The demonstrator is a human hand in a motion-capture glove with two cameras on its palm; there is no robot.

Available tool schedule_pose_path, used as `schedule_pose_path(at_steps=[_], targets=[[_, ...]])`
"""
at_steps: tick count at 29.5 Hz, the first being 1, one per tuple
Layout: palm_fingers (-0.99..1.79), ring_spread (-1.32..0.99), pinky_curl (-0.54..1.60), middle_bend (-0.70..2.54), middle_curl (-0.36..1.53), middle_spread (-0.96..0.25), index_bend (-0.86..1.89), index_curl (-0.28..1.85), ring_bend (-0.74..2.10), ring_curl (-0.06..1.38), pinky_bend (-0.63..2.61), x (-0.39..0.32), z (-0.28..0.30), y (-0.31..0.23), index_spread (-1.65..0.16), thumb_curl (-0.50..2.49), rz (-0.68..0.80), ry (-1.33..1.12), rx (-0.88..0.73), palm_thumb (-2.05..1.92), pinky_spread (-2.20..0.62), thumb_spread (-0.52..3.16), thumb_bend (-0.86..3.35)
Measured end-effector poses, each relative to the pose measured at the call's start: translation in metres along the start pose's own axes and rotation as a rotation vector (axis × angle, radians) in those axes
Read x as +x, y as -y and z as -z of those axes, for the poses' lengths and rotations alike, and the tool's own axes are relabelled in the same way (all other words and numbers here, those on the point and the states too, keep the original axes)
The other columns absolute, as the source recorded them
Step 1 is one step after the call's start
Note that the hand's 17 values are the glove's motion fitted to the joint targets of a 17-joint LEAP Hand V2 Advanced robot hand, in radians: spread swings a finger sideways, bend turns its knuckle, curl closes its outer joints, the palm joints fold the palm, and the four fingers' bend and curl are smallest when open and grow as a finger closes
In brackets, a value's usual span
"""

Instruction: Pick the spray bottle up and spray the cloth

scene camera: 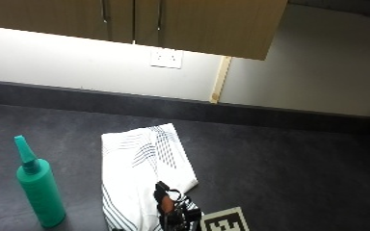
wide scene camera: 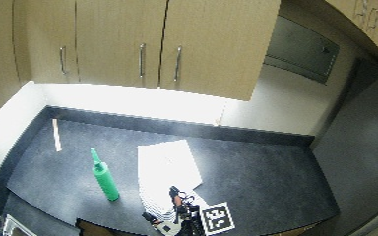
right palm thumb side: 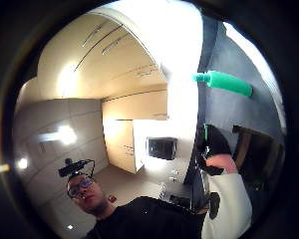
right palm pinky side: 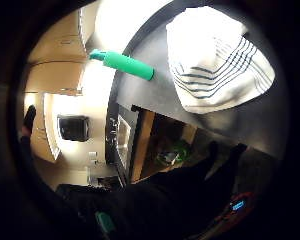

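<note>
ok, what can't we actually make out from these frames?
- Right hand: cut off by the outside view's bottom edge; fingers open or curled unclear.
- Whether that hand touches the cloth: the glove hardware hides any contact.
- Spray bottle: its trigger or nozzle detail is too small in every view.
- Cloth's near edge: cut off by the frame in the outside view.

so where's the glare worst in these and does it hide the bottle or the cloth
Outside view: strip light under the cabinets washes the wall white; spray bottle and cloth read fine. Little finger side palm view: the cloth's plain part is blown out, stripes visible. Thumb side palm view: a blown-out band beside the bottle, which stays clear.
</note>
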State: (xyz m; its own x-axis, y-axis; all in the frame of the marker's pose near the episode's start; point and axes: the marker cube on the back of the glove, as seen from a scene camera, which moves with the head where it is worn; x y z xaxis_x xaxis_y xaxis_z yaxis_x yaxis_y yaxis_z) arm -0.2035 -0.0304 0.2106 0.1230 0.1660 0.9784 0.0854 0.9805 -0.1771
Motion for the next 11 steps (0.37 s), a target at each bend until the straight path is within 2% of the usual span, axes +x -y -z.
schedule_pose_path(at_steps=[11], targets=[[0.17, 0.16, 0.25, 0.19, 0.36, 0.03, 0.16, 0.28, 0.26, 0.35, 0.40, -0.0076, -0.0039, 0.0045, -0.37, 0.54, 0.002, -0.022, -0.010, 0.97, 0.17, 0.90, -0.02]])
